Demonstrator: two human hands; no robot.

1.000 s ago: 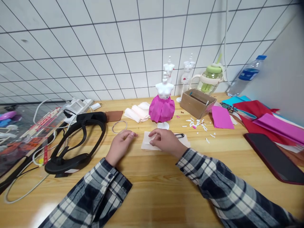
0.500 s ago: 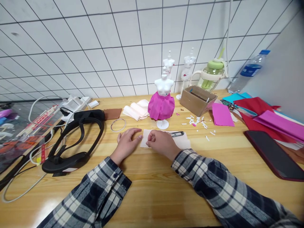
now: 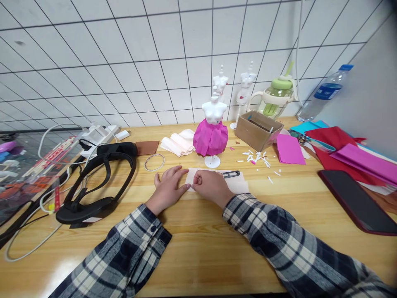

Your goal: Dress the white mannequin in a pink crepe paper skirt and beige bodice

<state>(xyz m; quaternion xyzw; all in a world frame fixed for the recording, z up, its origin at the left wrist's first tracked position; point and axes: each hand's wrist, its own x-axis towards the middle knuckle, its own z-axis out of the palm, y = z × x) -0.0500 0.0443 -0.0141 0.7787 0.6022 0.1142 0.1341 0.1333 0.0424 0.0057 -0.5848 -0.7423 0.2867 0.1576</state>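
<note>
Nearest, at six o'clock, bare tabletop (image 3: 198, 248) and two plaid sleeves (image 3: 124, 256) reaching in from the bottom edge.

Just beyond, at the centre, left hand (image 3: 169, 188) flat on the wood, grip open, fingers spread, fingertips touching the left edge of the paper (image 3: 240, 187). Right hand (image 3: 211, 187) just beside it at three o'clock, grip closed, pinching that same edge between thumb and forefinger. Paper pale and flat, running out from under the right hand toward three o'clock. On its far edge, at one o'clock from the right hand, black snips (image 3: 231, 174).

Farther out, at eleven o'clock from the left hand, a thin ring (image 3: 154, 162) lying flat. At nine o'clock, a black headset (image 3: 99, 182) among white cables. At three o'clock, well apart from the hands, a dark phone (image 3: 356, 203).

At twelve o'clock, a mannequin (image 3: 211, 136) in a pink skirt, upright, its white foot just beyond the paper. Beside it at eleven o'clock, folded white cloth (image 3: 178, 142). At one o'clock, white scraps (image 3: 257, 159), then a cardboard box (image 3: 257, 130); at two o'clock, a pink sheet (image 3: 290, 150).

Farthest, against the tiled wall, a green-lidded jug (image 3: 276, 99) and, at two o'clock, a bottle (image 3: 325, 93) leaning.
</note>
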